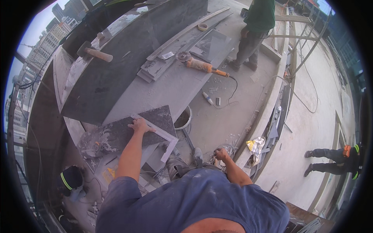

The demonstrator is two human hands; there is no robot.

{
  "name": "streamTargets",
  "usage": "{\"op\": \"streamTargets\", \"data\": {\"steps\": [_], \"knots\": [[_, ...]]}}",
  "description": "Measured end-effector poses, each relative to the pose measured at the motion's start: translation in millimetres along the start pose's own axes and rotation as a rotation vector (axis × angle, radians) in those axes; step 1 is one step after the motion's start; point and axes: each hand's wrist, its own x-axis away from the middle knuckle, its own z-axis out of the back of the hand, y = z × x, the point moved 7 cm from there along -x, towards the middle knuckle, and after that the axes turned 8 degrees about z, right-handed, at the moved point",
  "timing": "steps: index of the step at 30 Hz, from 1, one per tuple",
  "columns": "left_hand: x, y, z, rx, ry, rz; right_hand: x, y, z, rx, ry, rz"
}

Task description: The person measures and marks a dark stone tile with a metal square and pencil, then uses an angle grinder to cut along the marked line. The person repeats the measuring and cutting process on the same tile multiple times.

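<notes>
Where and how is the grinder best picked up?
Probably by the rear of the grinder's body, coming from the right with the right hand: the disc sits at the left end, while the rear points right and seems to jut past the slab's edge. The cord leaves that end, so grip ahead of it.

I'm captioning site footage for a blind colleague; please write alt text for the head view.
A person's left hand rests at an L-shaped square on a dark slab; the right hand is curled, any contents unclear. Beyond are an orange angle grinder, a wooden-handled mallet and a worker in green.
</notes>
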Motion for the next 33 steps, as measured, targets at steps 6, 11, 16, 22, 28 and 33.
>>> {"op": "streamTargets", "data": {"steps": [6,11,16,22,28,33], "knots": [[-1,-5,-8,0.128,-0.032,0.021,-16,-124,-72,-0.015,-0.299,0.120],[7,-10,-18,0.243,-0.012,0.095,-14,-248,-155,-0.228,-0.430,0.290],[17,-11,-38,0.408,0.113,0.112,-23,-295,-213,-0.370,-0.483,0.302],[49,-10,-74,0.611,0.347,0.048,-26,-298,-240,-0.410,-0.469,0.259],[44,-124,-87,0.856,0.628,0.334,-26,-299,-240,-0.365,-0.456,0.261],[10,-326,-82,0.690,0.721,0.715,-28,-299,-238,-0.308,-0.485,0.244]]}}
